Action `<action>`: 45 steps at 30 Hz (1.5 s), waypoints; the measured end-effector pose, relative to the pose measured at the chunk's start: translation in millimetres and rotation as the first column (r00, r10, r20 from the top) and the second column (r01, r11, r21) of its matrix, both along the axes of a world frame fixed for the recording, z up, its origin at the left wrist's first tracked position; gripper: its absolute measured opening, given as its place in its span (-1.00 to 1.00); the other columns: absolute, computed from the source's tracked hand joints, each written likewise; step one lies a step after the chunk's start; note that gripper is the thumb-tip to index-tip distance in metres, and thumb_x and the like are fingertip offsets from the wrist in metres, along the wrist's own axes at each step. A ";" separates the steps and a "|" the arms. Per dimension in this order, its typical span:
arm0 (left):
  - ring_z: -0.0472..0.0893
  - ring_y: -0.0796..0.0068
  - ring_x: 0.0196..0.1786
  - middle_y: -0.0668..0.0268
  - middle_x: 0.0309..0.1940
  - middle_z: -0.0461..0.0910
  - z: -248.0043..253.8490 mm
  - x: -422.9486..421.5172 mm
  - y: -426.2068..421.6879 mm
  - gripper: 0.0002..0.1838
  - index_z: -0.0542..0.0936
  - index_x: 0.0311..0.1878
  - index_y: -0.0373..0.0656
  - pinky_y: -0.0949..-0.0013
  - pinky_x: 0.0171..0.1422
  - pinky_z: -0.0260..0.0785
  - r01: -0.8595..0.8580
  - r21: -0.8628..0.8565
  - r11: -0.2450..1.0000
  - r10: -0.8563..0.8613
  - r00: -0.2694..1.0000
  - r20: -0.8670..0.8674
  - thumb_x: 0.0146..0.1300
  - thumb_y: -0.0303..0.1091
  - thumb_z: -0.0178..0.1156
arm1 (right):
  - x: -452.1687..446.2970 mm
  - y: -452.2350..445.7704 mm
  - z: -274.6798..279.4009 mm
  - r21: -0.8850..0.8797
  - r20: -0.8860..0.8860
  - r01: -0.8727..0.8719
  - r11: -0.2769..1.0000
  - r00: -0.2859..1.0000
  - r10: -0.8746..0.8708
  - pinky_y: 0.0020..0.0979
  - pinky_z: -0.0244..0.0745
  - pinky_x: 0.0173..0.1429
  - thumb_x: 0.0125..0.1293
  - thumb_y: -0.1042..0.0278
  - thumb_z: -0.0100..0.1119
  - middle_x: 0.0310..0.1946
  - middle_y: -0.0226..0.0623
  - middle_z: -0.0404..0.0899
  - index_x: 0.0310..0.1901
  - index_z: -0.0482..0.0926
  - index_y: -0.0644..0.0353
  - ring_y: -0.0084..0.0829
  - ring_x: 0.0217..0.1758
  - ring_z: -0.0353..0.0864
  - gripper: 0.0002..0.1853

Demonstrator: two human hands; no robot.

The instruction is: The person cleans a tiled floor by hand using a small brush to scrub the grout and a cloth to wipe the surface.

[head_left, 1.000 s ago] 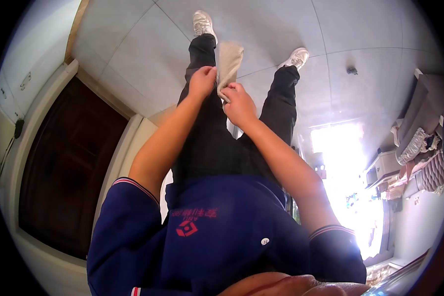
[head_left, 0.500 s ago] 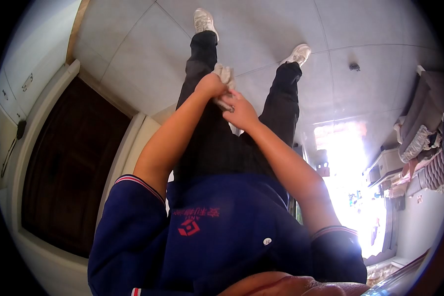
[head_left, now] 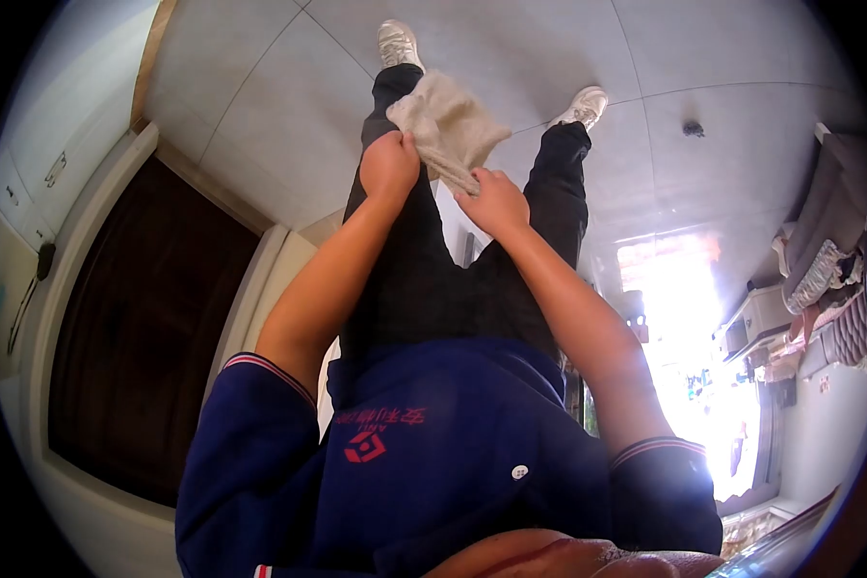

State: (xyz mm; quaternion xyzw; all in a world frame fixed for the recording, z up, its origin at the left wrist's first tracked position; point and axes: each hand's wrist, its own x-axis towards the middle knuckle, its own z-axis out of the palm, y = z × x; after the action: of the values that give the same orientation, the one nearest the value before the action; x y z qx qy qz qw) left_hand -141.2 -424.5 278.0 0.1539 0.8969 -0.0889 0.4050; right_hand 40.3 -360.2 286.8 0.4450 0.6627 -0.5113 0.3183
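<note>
A beige cloth (head_left: 450, 120) hangs spread between my two hands, in front of my legs. At its left edge, my left hand (head_left: 390, 166) is closed on the cloth. My right hand (head_left: 496, 200) pinches its lower right corner between thumb and fingers. The upper part of the cloth fans out loosely, with folds, toward my left shoe (head_left: 398, 44).
Pale floor tiles (head_left: 511, 48) lie under my feet. My right shoe (head_left: 584, 106) stands to the right, with a small dark object (head_left: 693, 128) beyond it. A dark door (head_left: 144, 328) is at the left, and a sofa (head_left: 833, 212) at the right.
The cloth was folded narrow, then bunched between my hands, and is now opened out wide. My hands came together and have moved apart again.
</note>
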 end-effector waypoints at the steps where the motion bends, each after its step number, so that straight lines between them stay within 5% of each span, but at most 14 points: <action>1: 0.66 -0.09 -0.10 0.02 -0.22 0.70 -5.5 0.3 -4.8 -0.64 0.71 -0.28 -0.17 -0.01 0.00 0.50 -0.045 0.021 0.999 0.045 0.999 -0.005 0.38 -0.10 0.08 | 1.4 -4.3 -2.1 0.042 -0.044 -0.001 0.999 0.999 0.003 -0.14 0.54 0.10 0.23 -0.04 0.27 0.01 -0.11 0.64 0.14 0.61 0.09 -0.11 0.05 0.65 -0.48; 5: 0.70 -0.01 -0.19 0.05 -0.30 0.71 -17.2 3.4 -18.0 -0.66 0.68 -0.29 -0.22 0.07 -0.09 0.52 -0.153 0.183 0.971 0.142 0.987 0.068 0.36 -0.13 0.10 | 9.8 -14.8 -30.1 -0.263 0.047 -0.034 0.964 0.998 0.048 -0.13 0.57 0.01 0.26 0.09 0.23 -0.12 -0.13 0.69 0.12 0.62 0.12 -0.08 -0.12 0.69 -0.55; 7: 0.72 0.08 -0.29 0.06 -0.37 0.71 -23.9 3.2 -12.6 -0.67 0.67 -0.30 -0.25 0.13 -0.15 0.53 -0.215 0.201 0.956 0.181 0.968 0.176 0.35 -0.15 0.12 | 31.2 -37.8 -71.8 -0.435 0.160 0.244 0.867 0.968 -0.192 -0.18 0.57 -0.06 0.31 0.19 0.18 -0.18 -0.16 0.71 0.10 0.62 0.18 -0.14 -0.21 0.69 -0.61; 9: 0.74 0.20 -0.40 0.07 -0.46 0.70 -32.6 4.3 -16.0 -0.67 0.66 -0.31 -0.28 0.18 -0.21 0.54 -0.330 0.088 0.940 0.297 0.917 0.266 0.33 -0.17 0.14 | 32.5 -38.9 -67.5 -0.508 0.309 0.572 0.644 0.819 -0.484 -0.24 0.57 -0.09 0.35 0.29 0.13 -0.21 -0.19 0.72 0.07 0.62 0.25 -0.22 -0.25 0.69 -0.67; 11: 0.72 0.28 -0.47 0.11 -0.51 0.68 -37.8 4.7 -19.6 -0.66 0.65 -0.34 -0.30 0.22 -0.26 0.54 -0.367 0.106 0.924 0.323 0.900 0.294 0.33 -0.17 0.15 | 32.2 -31.8 -62.4 -0.443 0.444 0.859 0.257 0.459 -0.770 -0.31 0.56 -0.11 0.38 0.37 0.07 -0.19 -0.23 0.71 0.04 0.62 0.30 -0.33 -0.22 0.68 -0.71; 16: 0.71 0.32 -0.50 0.14 -0.53 0.67 -41.3 22.6 -23.4 -0.72 0.64 -0.34 -0.34 0.27 -0.32 0.52 -0.542 0.184 0.820 0.400 0.772 0.494 0.22 -0.26 0.15 | 36.9 -19.8 -64.2 -0.430 0.403 0.896 0.110 0.300 -0.865 -0.35 0.59 -0.02 0.39 0.43 0.02 -0.08 -0.23 0.67 0.12 0.58 0.31 -0.39 -0.10 0.68 -0.67; 20: 0.66 0.43 -0.51 0.18 -0.54 0.64 -26.0 56.7 -7.7 -0.72 0.64 -0.36 -0.34 0.32 -0.32 0.53 -0.352 0.083 0.932 0.234 0.761 0.605 0.22 -0.29 0.07 | 23.1 -5.5 -67.6 -0.399 0.357 0.908 0.128 0.282 -0.891 -0.35 0.60 -0.06 0.32 0.49 0.00 -0.15 -0.20 0.66 0.11 0.57 0.34 -0.36 -0.17 0.68 -0.64; 23: 0.69 0.20 -0.43 0.07 -0.50 0.65 -15.2 74.1 11.5 -0.70 0.62 -0.38 -0.32 0.16 -0.25 0.54 -0.277 0.066 0.959 0.180 0.769 0.613 0.21 -0.24 0.08 | 15.1 9.3 -48.7 -0.437 0.368 0.899 -0.042 0.136 -0.920 -0.29 0.60 -0.01 0.39 0.39 -0.08 -0.12 -0.16 0.64 0.09 0.57 0.31 -0.33 -0.11 0.66 -0.66; 26: 0.67 -0.06 -0.28 -0.06 -0.42 0.64 -10.2 93.0 26.6 -0.68 0.61 -0.37 -0.32 0.00 -0.15 0.50 0.112 0.324 0.939 -0.248 0.875 0.416 0.18 -0.20 0.11 | 33.0 11.9 -59.5 -0.449 0.372 0.886 -0.114 0.069 -0.926 -0.26 0.56 0.15 0.41 0.32 -0.11 0.05 -0.19 0.60 0.25 0.46 0.28 -0.31 0.06 0.63 -0.56; 27: 0.61 -0.21 -0.17 -0.12 -0.34 0.62 -7.9 92.9 29.9 -0.68 0.61 -0.36 -0.29 -0.11 -0.07 0.44 0.067 0.276 0.959 -0.193 0.865 0.462 0.17 -0.16 0.13 | 35.5 8.3 -58.7 -0.486 0.352 0.862 -0.148 0.038 -0.935 -0.26 0.55 0.17 0.40 0.33 -0.10 0.09 -0.20 0.59 0.29 0.42 0.26 -0.31 0.09 0.62 -0.54; 32: 0.64 -0.14 -0.19 -0.04 -0.33 0.66 4.1 96.0 50.2 -0.71 0.65 -0.32 -0.21 -0.09 -0.07 0.46 0.234 0.245 0.941 -0.328 0.810 0.486 0.17 -0.15 0.17 | 54.8 40.0 -48.3 -0.697 0.430 0.631 -0.341 -0.013 -0.903 -0.24 0.50 0.27 0.39 0.30 -0.06 0.19 -0.22 0.55 0.42 0.30 0.22 -0.26 0.17 0.59 -0.44; 37: 0.66 -0.07 -0.18 0.01 -0.30 0.69 -9.9 119.7 50.2 -0.69 0.69 -0.21 -0.17 -0.04 -0.07 0.49 0.336 0.325 0.884 -0.466 0.682 0.563 0.25 -0.12 0.17 | 90.1 39.2 -104.2 -0.335 0.273 0.912 0.238 0.336 -0.901 -0.37 0.53 0.02 0.15 0.36 0.43 -0.08 -0.27 0.66 0.27 0.53 0.30 -0.46 -0.11 0.62 -0.39; 42: 0.68 -0.02 -0.20 0.06 -0.30 0.70 -63.4 127.6 48.8 -0.72 0.70 -0.15 -0.14 0.05 -0.11 0.50 0.225 0.296 0.928 -0.364 0.714 0.598 0.30 -0.13 0.19 | 166.1 106.0 -221.2 0.010 0.042 0.941 0.337 0.336 -0.941 -0.35 0.53 -0.17 0.13 0.24 0.46 -0.21 -0.31 0.67 0.24 0.60 0.14 -0.52 -0.26 0.60 -0.40; 45: 0.68 -0.02 -0.21 0.05 -0.35 0.69 -112.8 111.5 69.0 -0.75 0.69 -0.21 -0.18 0.06 -0.11 0.50 0.324 0.298 0.898 -0.436 0.746 0.504 0.30 -0.19 0.19 | 226.0 155.8 -298.6 0.210 -0.069 0.945 0.250 0.270 -0.960 -0.34 0.53 -0.14 0.12 0.19 0.46 -0.21 -0.26 0.70 0.17 0.65 0.12 -0.46 -0.28 0.62 -0.45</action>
State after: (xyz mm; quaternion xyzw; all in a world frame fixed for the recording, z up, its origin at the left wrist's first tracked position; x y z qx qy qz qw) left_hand -29.7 -355.5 165.1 0.3914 0.6922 -0.0346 0.6054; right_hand 266.4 -204.4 -11.8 0.8035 0.2971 -0.5098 -0.0794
